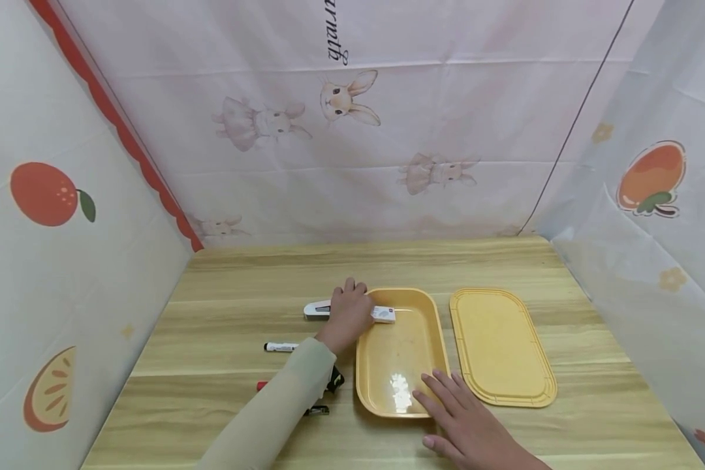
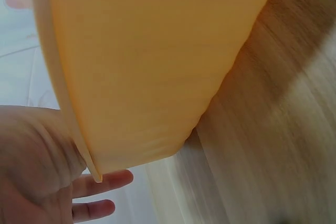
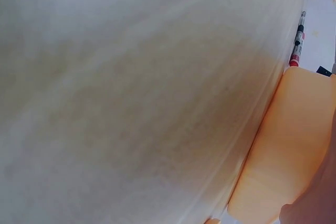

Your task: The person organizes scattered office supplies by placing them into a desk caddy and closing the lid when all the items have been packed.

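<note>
A small white printed box (image 1: 384, 315) projects from my left hand (image 1: 348, 316) into a yellow tray (image 1: 402, 352); the hand covers its other end and the gripping fingers. In the left wrist view, that hand lies across the rim by the tray's outer wall (image 2: 142, 66), two fingers straight beyond it. My right hand (image 1: 461, 418) rests with spread fingers at the tray's near right corner, its thumb outside. A white stapler-like object (image 1: 316, 310) lies just left of the left hand, partly hidden by it.
A flat yellow lid (image 1: 503, 346) lies right of the tray. Left of it are a white marker (image 1: 280, 347), a red-ended item (image 1: 262, 386) and black objects (image 1: 335, 379), partly under the left sleeve. In the right wrist view, a red-and-white marker (image 3: 297, 48) shows beyond the tray.
</note>
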Tool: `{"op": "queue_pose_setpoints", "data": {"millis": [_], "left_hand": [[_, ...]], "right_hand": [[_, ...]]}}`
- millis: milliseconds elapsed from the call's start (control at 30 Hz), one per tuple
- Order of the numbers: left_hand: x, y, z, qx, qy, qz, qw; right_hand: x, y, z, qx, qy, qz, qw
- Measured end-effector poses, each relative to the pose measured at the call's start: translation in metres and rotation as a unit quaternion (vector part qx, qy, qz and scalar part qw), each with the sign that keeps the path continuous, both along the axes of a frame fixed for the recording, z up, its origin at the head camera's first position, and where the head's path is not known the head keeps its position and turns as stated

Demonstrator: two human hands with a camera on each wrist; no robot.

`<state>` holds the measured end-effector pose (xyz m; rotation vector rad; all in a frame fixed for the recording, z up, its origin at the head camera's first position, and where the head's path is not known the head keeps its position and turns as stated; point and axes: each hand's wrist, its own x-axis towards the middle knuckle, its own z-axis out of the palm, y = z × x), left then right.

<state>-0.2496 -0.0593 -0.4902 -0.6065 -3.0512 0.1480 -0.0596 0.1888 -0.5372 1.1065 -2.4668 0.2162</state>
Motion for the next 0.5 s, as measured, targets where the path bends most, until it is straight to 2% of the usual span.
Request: {"op": "queue_pose_setpoints", "data": {"millis": [500], "left_hand": [[0.0024, -0.0005, 0.0013, -0.008, 0.007, -0.014, 0.9998]], "right_hand": [[-0.0012, -0.0002, -0.0024, -0.006, -0.006, 0.002, 1.0]]}}
